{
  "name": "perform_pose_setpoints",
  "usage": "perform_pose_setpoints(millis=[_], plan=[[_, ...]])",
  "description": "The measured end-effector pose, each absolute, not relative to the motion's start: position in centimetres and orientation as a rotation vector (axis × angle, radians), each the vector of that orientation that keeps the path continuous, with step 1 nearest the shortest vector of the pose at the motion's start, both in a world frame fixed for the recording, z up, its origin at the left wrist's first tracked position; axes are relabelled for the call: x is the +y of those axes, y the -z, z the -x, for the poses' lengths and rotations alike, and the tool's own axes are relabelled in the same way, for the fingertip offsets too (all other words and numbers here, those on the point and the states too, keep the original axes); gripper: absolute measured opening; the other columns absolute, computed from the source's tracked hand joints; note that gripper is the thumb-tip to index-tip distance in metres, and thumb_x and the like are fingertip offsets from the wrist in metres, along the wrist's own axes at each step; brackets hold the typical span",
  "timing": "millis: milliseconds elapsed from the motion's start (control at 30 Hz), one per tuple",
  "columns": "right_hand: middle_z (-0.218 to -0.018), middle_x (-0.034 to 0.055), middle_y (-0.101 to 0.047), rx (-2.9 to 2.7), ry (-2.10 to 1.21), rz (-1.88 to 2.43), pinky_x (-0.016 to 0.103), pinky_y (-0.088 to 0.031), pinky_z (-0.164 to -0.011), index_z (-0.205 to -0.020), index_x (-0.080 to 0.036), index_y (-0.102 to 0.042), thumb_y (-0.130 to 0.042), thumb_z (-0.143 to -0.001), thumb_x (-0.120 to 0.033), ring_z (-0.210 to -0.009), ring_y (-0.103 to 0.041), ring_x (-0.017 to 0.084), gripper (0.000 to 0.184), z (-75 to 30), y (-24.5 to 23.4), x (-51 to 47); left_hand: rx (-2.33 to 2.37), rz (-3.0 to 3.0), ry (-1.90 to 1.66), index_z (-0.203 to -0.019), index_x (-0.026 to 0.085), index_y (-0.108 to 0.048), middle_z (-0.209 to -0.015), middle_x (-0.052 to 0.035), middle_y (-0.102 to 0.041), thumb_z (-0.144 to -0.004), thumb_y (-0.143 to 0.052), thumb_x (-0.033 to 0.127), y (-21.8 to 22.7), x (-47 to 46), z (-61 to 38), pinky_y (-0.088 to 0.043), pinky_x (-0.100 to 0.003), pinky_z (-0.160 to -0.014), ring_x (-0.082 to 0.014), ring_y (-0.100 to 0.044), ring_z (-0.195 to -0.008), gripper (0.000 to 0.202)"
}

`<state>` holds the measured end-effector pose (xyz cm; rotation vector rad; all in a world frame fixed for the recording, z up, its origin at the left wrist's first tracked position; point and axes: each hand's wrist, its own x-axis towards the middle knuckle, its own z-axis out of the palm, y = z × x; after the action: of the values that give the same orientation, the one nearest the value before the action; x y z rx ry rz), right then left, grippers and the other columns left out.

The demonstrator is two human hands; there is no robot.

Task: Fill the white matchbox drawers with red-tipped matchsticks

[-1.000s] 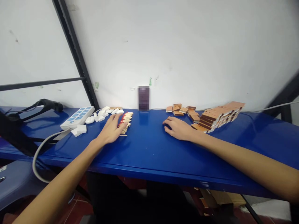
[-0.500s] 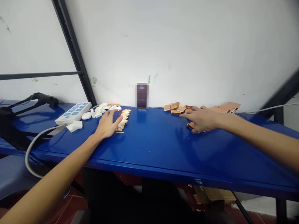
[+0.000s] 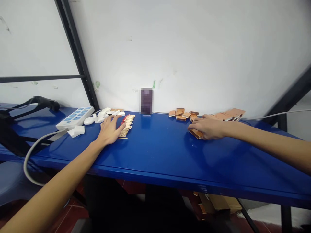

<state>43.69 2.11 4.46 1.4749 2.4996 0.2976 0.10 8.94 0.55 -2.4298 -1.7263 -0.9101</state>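
Observation:
My left hand (image 3: 109, 130) lies at the left side of a pile of matchsticks (image 3: 126, 127) with red heads, its fingers spread and its thumb over the matches. On the right of the blue table (image 3: 155, 145), my right hand (image 3: 209, 127) is closed around an orange-brown matchbox sleeve (image 3: 195, 133). One end of the sleeve sticks out to the left of the fingers, low over the tabletop, and the hand hides the rest. Several matchbox sleeves (image 3: 180, 113) lie loose just behind. Flattened or stacked brown matchbox pieces (image 3: 228, 115) lie beyond the right wrist.
Several small white trays or boxes (image 3: 107, 113) lie at the back left, near a white power strip (image 3: 75, 117) with a thick cable. A pixelated dark upright object (image 3: 146, 101) stands against the wall. Cardboard (image 3: 218, 202) shows below the table. Black metal posts (image 3: 75, 48) flank the table.
My right hand has come slightly nearer, and more of the matchbox sleeve shows at its fingers. The left hand stays at the matchsticks. The whole view has shifted a little.

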Motion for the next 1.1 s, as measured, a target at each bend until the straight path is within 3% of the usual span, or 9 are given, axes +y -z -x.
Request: perform_pose_setpoints(millis=[233, 400, 467, 567, 667, 767, 867, 1033, 1100], plan=[[-0.115, 0.0093, -0.071, 2.784, -0.147, -1.417, 0.041, -0.05, -0.084, -0.131, -0.024, -0.059, -0.06, -0.075, -0.017, -0.099, -0.066, 0.028, 0.057, -38.9, -5.1, -1.5, -1.292, 2.464, 1.15, -0.128, 0.021, -0.06, -0.132, -0.0122, -0.056, -0.093, -0.045, 0.048, -1.4, 6.5, -2.0, -0.032, -0.051, -0.113, -0.0319, -0.044, -0.13, 0.046], [-0.119, 0.0094, -0.068, 2.898, -0.051, -1.29, 0.033, -0.053, -0.072, -0.143, -0.026, -0.049, -0.061, -0.079, -0.014, -0.093, -0.068, 0.024, 0.067, -35.1, -5.6, -4.0, -0.956, 2.838, 0.922, -0.115, 0.022, -0.065, -0.122, -0.0085, -0.065, -0.093, -0.051, 0.043, -1.7, 3.1, -5.8, -0.034, -0.05, -0.111, -0.0292, -0.05, -0.123, 0.034], [-0.119, 0.0092, -0.068, 2.957, -0.082, -1.234, 0.032, -0.054, -0.072, -0.145, -0.027, -0.047, -0.055, -0.08, -0.008, -0.093, -0.068, 0.022, 0.068, -34.1, -5.7, -4.5, -0.94, 3.058, 0.845, -0.123, 0.023, -0.062, -0.123, -0.0081, -0.066, -0.092, -0.054, 0.047, -1.8, 2.2, -7.2, -0.039, -0.049, -0.109, -0.0286, -0.053, -0.122, 0.04], [-0.133, 0.0102, -0.062, 3.09, -0.198, -1.113, 0.033, -0.055, -0.08, -0.146, -0.027, -0.045, -0.045, -0.085, -0.003, -0.108, -0.066, 0.023, 0.065, -33.0, -5.5, -5.0, -0.954, 3.351, 0.907, -0.143, 0.023, -0.049, -0.135, -0.0096, -0.063, -0.086, -0.065, 0.052, -1.8, 1.4, -8.8, -0.046, -0.044, -0.104, -0.027, -0.058, -0.12, 0.065], [-0.137, 0.0099, -0.062, 3.144, -0.356, -1.025, 0.036, -0.055, -0.085, -0.144, -0.027, -0.048, -0.043, -0.09, -0.006, -0.115, -0.063, 0.024, 0.058, -32.3, -4.7, -5.3, -0.887, 3.49, 1.019, -0.14, 0.021, -0.053, -0.135, -0.0089, -0.065, -0.082, -0.072, 0.045, -1.5, 1.2, -9.6, -0.05, -0.039, -0.101, -0.0252, -0.064, -0.116, 0.065], [-0.131, 0.0105, -0.066, 3.072, -0.458, -1.028, 0.037, -0.054, -0.082, -0.135, -0.025, -0.055, -0.047, -0.089, -0.007, -0.104, -0.066, 0.024, 0.051, -32.4, -4.1, -4.9, -0.84, 3.478, 0.985, -0.131, 0.022, -0.06, -0.125, -0.0068, -0.07, -0.085, -0.07, 0.039, -1.1, 1.5, -9.4, -0.05, -0.039, -0.1, -0.0244, -0.066, -0.113, 0.05], [-0.111, 0.01, -0.072, 2.934, -0.484, -1.133, 0.04, -0.05, -0.083, -0.113, -0.024, -0.066, -0.052, -0.083, -0.005, -0.095, -0.065, 0.026, 0.038, -33.9, -4.2, -3.4, -0.979, 3.274, 0.934, -0.133, 0.023, -0.059, -0.122, -0.0067, -0.071, -0.086, -0.068, 0.042, -1.3, 2.4, -8.0, -0.048, -0.043, -0.103, -0.0257, -0.064, -0.115, 0.052], [-0.088, 0.0096, -0.07, 2.706, -0.481, -1.385, 0.049, -0.043, -0.09, -0.089, -0.025, -0.069, -0.071, -0.071, -0.017, -0.106, -0.057, 0.035, 0.02, -38.6, -5.1, 0.5, -1.221, 2.912, 1.163, -0.118, 0.021, -0.067, -0.126, -0.006, -0.069, -0.088, -0.058, 0.045, -3.4, 4.6, -4.2, -0.044, -0.046, -0.107, -0.0265, -0.061, -0.119, 0.039], [-0.074, 0.0077, -0.067, 2.552, -0.431, -1.422, 0.049, -0.043, -0.088, -0.075, -0.025, -0.067, -0.074, -0.063, -0.013, -0.103, -0.057, 0.035, 0.018, -40.3, -5.1, 1.9, -1.233, 2.745, 1.277, -0.113, 0.02, -0.068, -0.123, -0.0062, -0.07, -0.089, -0.055, 0.044, -3.8, 5.7, -2.5, -0.044, -0.045, -0.108, -0.0269, -0.06, -0.119, 0.036]])
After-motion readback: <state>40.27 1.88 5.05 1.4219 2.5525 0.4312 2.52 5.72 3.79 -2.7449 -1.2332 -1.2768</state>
